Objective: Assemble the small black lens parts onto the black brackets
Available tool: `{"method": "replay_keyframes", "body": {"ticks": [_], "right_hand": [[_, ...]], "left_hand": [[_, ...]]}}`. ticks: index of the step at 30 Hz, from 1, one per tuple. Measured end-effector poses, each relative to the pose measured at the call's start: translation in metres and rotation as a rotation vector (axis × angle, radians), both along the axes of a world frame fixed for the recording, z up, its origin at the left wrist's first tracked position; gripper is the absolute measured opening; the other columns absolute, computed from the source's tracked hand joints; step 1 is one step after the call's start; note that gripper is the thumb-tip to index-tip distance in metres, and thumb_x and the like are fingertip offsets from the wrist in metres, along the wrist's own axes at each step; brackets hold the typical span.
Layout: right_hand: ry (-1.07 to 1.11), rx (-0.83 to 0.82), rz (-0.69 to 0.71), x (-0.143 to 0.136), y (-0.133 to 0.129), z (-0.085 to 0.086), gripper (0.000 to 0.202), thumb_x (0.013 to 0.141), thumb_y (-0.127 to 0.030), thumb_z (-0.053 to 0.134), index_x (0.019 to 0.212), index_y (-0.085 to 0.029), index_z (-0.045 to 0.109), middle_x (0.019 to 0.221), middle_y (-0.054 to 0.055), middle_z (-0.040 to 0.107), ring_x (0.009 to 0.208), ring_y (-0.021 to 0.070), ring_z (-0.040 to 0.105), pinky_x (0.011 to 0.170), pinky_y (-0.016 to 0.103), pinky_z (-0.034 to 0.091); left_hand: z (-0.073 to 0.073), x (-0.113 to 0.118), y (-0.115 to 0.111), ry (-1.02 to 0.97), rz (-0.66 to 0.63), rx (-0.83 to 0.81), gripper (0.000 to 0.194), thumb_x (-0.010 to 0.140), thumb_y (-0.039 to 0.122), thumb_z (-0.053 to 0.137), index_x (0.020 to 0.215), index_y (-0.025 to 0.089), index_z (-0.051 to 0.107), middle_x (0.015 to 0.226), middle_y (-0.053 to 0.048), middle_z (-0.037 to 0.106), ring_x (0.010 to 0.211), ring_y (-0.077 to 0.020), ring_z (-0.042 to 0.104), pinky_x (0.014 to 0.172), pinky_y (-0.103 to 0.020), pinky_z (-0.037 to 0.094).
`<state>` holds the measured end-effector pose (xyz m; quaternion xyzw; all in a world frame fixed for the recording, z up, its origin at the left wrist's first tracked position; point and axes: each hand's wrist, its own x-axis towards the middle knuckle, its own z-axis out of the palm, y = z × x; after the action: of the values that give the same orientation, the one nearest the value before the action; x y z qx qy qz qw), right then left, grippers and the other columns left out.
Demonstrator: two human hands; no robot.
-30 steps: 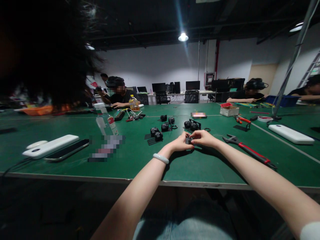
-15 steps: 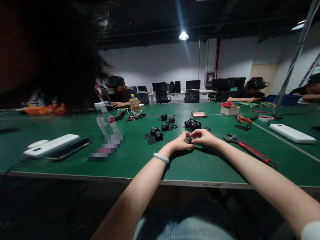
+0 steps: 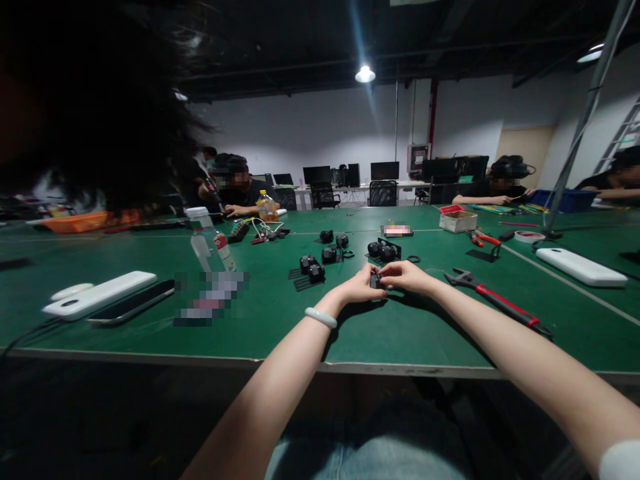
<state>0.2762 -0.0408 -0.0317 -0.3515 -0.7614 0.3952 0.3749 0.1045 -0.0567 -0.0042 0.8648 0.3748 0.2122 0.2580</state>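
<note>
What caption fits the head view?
Left hand and right hand pinch a small black part over the green table.

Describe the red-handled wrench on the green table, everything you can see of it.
The adjustable wrench lies flat on the green table, to the right of the right hand and apart from it; nothing touches it but the tabletop. Its grey, metal-looking head, jaws parted, points toward the hands. The long handle is red with dark edging and runs away to the right and toward the table's near edge. It looks whole; finer markings are too small to tell.
</note>
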Motion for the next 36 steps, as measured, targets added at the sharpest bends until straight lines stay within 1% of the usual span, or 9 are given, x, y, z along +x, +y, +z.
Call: {"method": "replay_keyframes", "body": {"ticks": [6, 9, 13, 16, 19, 23, 27, 29, 36], "right_hand": [[0.000, -0.013, 0.005, -0.0012, -0.0006, -0.0004, 0.032, 0.065, -0.030, 0.053, 0.091, -0.012, 0.055, 0.079, 0.004, 0.059, 0.063, 0.0099, 0.053, 0.060, 0.024, 0.045], [0.005, -0.015, -0.015, -0.0024, 0.0001, -0.0013, 0.030, 0.067, -0.031, 0.051, 0.091, -0.013, 0.053, 0.080, 0.004, 0.058, 0.063, 0.0095, 0.053, 0.059, 0.023, 0.045], [0.043, -0.042, -0.046, -0.0046, 0.0016, -0.0026, 0.029, 0.067, -0.031, 0.051, 0.090, -0.013, 0.050, 0.074, 0.003, 0.057, 0.058, 0.0082, 0.052, 0.055, 0.022, 0.045], [0.034, -0.051, -0.049, -0.0057, 0.0020, -0.0027, 0.026, 0.068, -0.032, 0.051, 0.086, -0.013, 0.051, 0.072, 0.002, 0.056, 0.058, 0.0081, 0.052, 0.054, 0.021, 0.045], [0.038, -0.056, -0.053, -0.0057, 0.0007, -0.0018, 0.026, 0.067, -0.033, 0.051, 0.085, -0.013, 0.052, 0.075, 0.003, 0.056, 0.061, 0.0084, 0.052, 0.055, 0.021, 0.045], [0.059, -0.085, -0.021, -0.0025, -0.0025, 0.0007, 0.029, 0.065, -0.031, 0.054, 0.087, -0.013, 0.053, 0.080, 0.005, 0.057, 0.065, 0.0098, 0.053, 0.059, 0.023, 0.045], [0.062, -0.086, 0.037, 0.0024, -0.0033, 0.0026, 0.036, 0.056, -0.025, 0.062, 0.089, -0.013, 0.054, 0.085, 0.006, 0.057, 0.076, 0.0127, 0.053, 0.068, 0.025, 0.043], [0.062, -0.081, 0.057, 0.0037, -0.0028, 0.0027, 0.038, 0.053, -0.023, 0.064, 0.089, -0.013, 0.054, 0.086, 0.005, 0.057, 0.078, 0.0129, 0.053, 0.071, 0.025, 0.041], [0.046, -0.099, 0.045, 0.0029, -0.0034, 0.0018, 0.036, 0.056, -0.028, 0.061, 0.088, -0.011, 0.055, 0.083, 0.005, 0.058, 0.072, 0.0116, 0.052, 0.066, 0.024, 0.040]], "left_hand": [[-0.0024, -0.0008, 0.0026, -0.015, -0.010, 0.005, 0.052, 0.056, 0.035, 0.056, 0.098, 0.014, 0.033, 0.084, -0.003, 0.046, 0.073, -0.0127, 0.045, 0.062, -0.025, 0.039], [-0.0047, -0.0015, 0.0047, -0.021, -0.009, 0.014, 0.052, 0.056, 0.035, 0.057, 0.097, 0.014, 0.034, 0.083, -0.003, 0.045, 0.073, -0.0129, 0.045, 0.063, -0.026, 0.039], [-0.0069, -0.0017, 0.0058, -0.044, -0.013, -0.001, 0.051, 0.057, 0.034, 0.057, 0.097, 0.013, 0.034, 0.084, -0.004, 0.046, 0.074, -0.0130, 0.046, 0.063, -0.026, 0.039], [-0.0065, -0.0015, 0.0052, -0.037, -0.006, 0.012, 0.050, 0.057, 0.034, 0.057, 0.097, 0.013, 0.034, 0.083, -0.003, 0.046, 0.073, -0.0125, 0.046, 0.064, -0.026, 0.039], [-0.0050, -0.0014, 0.0037, -0.027, 0.003, 0.020, 0.050, 0.056, 0.034, 0.057, 0.096, 0.013, 0.035, 0.083, -0.003, 0.046, 0.072, -0.0124, 0.045, 0.063, -0.025, 0.039], [-0.0032, -0.0013, 0.0021, -0.019, 0.008, 0.017, 0.051, 0.056, 0.035, 0.056, 0.097, 0.013, 0.035, 0.082, -0.002, 0.045, 0.071, -0.0121, 0.045, 0.062, -0.024, 0.038], [-0.0040, -0.0015, 0.0034, 0.000, 0.020, 0.020, 0.050, 0.055, 0.034, 0.056, 0.096, 0.014, 0.035, 0.080, -0.001, 0.044, 0.069, -0.0113, 0.044, 0.059, -0.023, 0.038], [-0.0049, -0.0019, 0.0047, 0.003, 0.024, 0.029, 0.050, 0.055, 0.034, 0.057, 0.096, 0.014, 0.035, 0.079, 0.000, 0.043, 0.069, -0.0113, 0.043, 0.059, -0.023, 0.037], [-0.0050, -0.0029, 0.0056, 0.013, -0.001, 0.032, 0.052, 0.056, 0.037, 0.056, 0.097, 0.014, 0.034, 0.078, 0.000, 0.042, 0.067, -0.0109, 0.042, 0.057, -0.023, 0.037]]}}
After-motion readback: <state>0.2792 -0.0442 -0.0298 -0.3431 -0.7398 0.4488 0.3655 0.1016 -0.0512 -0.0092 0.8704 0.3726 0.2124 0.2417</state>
